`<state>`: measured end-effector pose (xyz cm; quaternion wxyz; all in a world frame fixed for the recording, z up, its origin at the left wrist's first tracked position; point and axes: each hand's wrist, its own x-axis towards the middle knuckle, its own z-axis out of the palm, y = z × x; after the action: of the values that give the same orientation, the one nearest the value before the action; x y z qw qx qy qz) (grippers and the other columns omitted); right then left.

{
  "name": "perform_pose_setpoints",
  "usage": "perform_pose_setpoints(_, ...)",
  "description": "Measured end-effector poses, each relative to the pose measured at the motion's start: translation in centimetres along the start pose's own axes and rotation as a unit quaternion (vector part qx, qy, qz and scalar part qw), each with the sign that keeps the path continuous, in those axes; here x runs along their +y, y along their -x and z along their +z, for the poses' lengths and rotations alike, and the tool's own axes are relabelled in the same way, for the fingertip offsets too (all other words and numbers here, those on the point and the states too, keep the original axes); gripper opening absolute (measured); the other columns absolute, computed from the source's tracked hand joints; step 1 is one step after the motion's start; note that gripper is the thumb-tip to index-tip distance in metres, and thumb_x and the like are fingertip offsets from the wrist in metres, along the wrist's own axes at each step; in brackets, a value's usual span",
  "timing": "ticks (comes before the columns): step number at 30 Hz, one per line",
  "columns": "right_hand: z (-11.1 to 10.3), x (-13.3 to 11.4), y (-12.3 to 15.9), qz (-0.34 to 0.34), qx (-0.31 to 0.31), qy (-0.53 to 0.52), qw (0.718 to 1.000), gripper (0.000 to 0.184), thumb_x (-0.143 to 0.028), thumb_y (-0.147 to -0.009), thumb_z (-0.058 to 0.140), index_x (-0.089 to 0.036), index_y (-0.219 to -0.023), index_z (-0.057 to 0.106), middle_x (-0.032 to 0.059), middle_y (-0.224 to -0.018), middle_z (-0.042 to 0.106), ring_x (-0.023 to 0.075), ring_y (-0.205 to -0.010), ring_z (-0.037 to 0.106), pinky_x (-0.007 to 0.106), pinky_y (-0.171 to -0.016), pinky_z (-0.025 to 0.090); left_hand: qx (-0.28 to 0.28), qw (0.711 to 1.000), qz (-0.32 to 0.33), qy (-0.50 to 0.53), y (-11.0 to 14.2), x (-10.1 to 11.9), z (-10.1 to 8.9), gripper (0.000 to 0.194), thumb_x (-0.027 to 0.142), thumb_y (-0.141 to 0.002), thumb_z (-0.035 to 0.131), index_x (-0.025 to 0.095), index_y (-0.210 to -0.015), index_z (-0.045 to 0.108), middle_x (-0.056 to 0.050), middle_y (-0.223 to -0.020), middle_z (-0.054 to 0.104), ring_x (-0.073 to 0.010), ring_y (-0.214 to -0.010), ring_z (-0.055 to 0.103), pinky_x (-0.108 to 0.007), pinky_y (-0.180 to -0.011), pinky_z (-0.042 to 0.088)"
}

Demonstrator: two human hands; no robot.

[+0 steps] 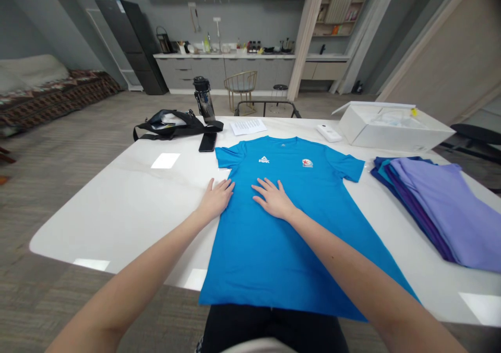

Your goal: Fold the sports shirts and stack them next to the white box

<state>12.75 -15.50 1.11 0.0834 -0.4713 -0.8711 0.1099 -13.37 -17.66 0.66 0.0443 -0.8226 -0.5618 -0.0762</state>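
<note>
A blue short-sleeved T-shirt [289,243] lies spread flat, front side up, with its collar away from me and its hem hanging slightly over the near table edge. White PEAK lettering and a small round badge mark its chest. My left hand [216,197] rests at the shirt's left side edge, partly on the table, fingers stretched out. Flat on the shirt's middle, below the lettering, lies my right hand [272,197] with its fingers spread. Neither hand grips any fabric.
On the white table [117,202], folded clothes [454,202] are stacked at right, below an open white box [395,129]. At the back are a white device [329,133], a paper sheet [248,127], a phone [207,142], a black bag [172,123] and a bottle [204,100].
</note>
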Motion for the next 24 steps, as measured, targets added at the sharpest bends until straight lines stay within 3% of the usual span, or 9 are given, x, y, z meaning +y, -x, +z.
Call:
perform_pose_setpoints(2,-0.1,0.2,1.6,0.034,-0.009,0.012,0.999,0.062,-0.065,-0.104,0.032,-0.035,-0.157,0.042,0.0064,-0.170,0.029,0.0364,-0.156,0.019,0.075,-0.118,0.008,-0.010,1.000,-0.005,-0.006,1.0,0.3,-0.5,0.043,0.022,-0.103,0.039,0.027,-0.140,0.059,-0.012,-0.150,0.058,-0.0288,-0.139,0.052,-0.058,-0.123,0.019)
perform_pose_setpoints(5,-0.3,-0.3,3.4,0.071,0.005,0.025,0.997,0.067,-0.069,-0.101,0.035,-0.034,-0.158,0.041,0.0087,-0.169,0.028,0.0414,-0.155,0.018,0.080,-0.114,0.007,-0.028,1.000,-0.014,0.000,2.4,1.4,-1.7,0.044,0.018,-0.101,0.040,0.026,-0.140,0.058,-0.011,-0.147,0.060,-0.0275,-0.133,0.057,-0.052,-0.117,0.032)
perform_pose_setpoints(9,-0.6,-2.7,4.1,0.021,0.058,0.038,0.997,0.046,-0.048,-0.105,0.044,-0.024,-0.141,0.060,0.0154,-0.152,0.052,0.0340,-0.142,0.042,0.064,-0.117,0.022,-0.032,0.997,-0.070,0.002,4.7,3.8,-3.2,0.037,0.026,-0.102,0.042,0.024,-0.136,0.057,-0.011,-0.132,0.067,-0.0280,-0.117,0.064,-0.044,-0.096,0.045)
perform_pose_setpoints(12,-0.5,-5.3,3.4,-0.039,0.041,0.005,0.998,0.031,-0.039,-0.105,0.049,-0.024,-0.125,0.068,0.0122,-0.128,0.065,0.0272,-0.122,0.056,0.048,-0.106,0.037,-0.022,0.990,-0.137,-0.010,6.6,5.1,-3.7,0.028,0.034,-0.103,0.043,0.021,-0.122,0.060,-0.012,-0.117,0.069,-0.0285,-0.109,0.065,-0.040,-0.088,0.046)
perform_pose_setpoints(14,-0.3,-7.0,2.6,-0.055,0.019,-0.019,0.998,0.028,-0.038,-0.104,0.051,-0.024,-0.121,0.068,0.0103,-0.122,0.067,0.0256,-0.115,0.059,0.043,-0.099,0.040,-0.033,0.984,-0.175,-0.014,7.8,5.8,-3.8,0.028,0.040,-0.104,0.044,0.019,-0.111,0.061,-0.012,-0.109,0.070,-0.0287,-0.103,0.067,-0.039,-0.083,0.047)
perform_pose_setpoints(19,0.9,-10.0,2.0,-0.077,0.003,-0.031,0.997,0.028,-0.040,-0.104,0.051,-0.025,-0.122,0.067,0.0081,-0.120,0.066,0.0249,-0.112,0.060,0.039,-0.093,0.039,-0.071,0.967,-0.244,-0.025,10.5,7.3,-4.1,0.035,0.043,-0.106,0.039,0.018,-0.099,0.063,-0.012,-0.100,0.071,-0.0275,-0.093,0.069,-0.037,-0.077,0.046)
perform_pose_setpoints(24,1.4,-11.0,3.2,-0.100,0.011,0.015,0.995,0.040,-0.049,-0.106,0.046,-0.033,-0.139,0.061,0.0101,-0.124,0.063,0.0277,-0.113,0.056,0.041,-0.092,0.038,-0.079,0.960,-0.267,-0.020,12.2,8.3,-4.1,0.039,0.040,-0.108,0.033,0.016,-0.102,0.063,-0.013,-0.103,0.070,-0.0269,-0.099,0.068,-0.036,-0.081,0.045)
